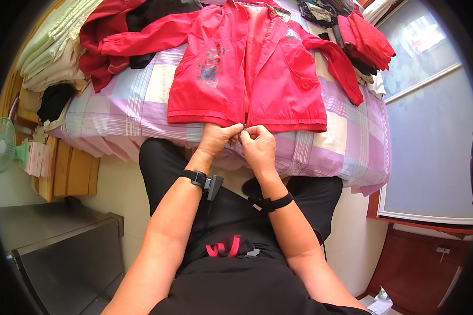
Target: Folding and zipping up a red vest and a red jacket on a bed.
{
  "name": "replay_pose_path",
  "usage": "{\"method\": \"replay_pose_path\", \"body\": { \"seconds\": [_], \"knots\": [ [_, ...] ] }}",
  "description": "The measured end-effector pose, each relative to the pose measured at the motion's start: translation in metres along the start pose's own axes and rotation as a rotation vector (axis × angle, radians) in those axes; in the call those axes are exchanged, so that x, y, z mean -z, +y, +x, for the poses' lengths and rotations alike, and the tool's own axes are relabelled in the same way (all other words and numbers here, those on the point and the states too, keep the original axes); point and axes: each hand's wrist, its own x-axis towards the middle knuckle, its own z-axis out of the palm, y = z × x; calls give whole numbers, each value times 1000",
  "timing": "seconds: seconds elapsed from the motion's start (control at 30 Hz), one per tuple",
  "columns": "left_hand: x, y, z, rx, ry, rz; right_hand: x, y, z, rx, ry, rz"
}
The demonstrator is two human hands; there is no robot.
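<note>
A red zip jacket (213,90) with a floral motif lies spread on the bed, its front parted, its sleeves out to both sides and its hem towards me. At the bottom of the front opening, my left hand (220,138) pinches the lower end of the jacket's zip, its fingers partly under the hem. Close against it on the right, my right hand (259,145) grips the same zip end between thumb and fingers. The small metal zip parts (244,126) show between the fingertips; how they fit together is hidden. Both wrists wear black straps.
A checked bedspread (331,138) covers the bed. Folded bedding (51,51) and dark red clothing (98,51) lie left, folded red clothes (364,39) right. A small green fan (3,145) stands by a wooden cabinet (73,169). A dark metallic box-shaped object (71,244) is at lower left.
</note>
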Motion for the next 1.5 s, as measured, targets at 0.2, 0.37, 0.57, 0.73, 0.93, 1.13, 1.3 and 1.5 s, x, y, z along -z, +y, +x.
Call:
{"method": "replay_pose_path", "body": {
  "seconds": [0.2,0.37,0.57,0.73,0.93,1.13,1.3,1.5],
  "knots": [
    [0,-1,-3,11,29,-21,5,-14,-5,163,34,-65],
    [-3,5,-5,-13,0,-27,7,0,5,408,55,-173],
    [-1,5,-4,0,-7,-14,11,4,15,626,16,-290],
    [0,1,-1,-1,-4,4,20,4,19,730,-19,-315],
    [-2,4,-2,10,6,-36,27,5,25,822,-32,-392],
    [-3,7,-4,9,4,-39,35,-10,32,875,-112,-472],
    [-7,7,-6,-22,-3,0,33,-12,46,914,-187,-649],
    [-2,1,-6,-33,-2,-10,34,-14,47,964,-219,-630]
  ]
}}
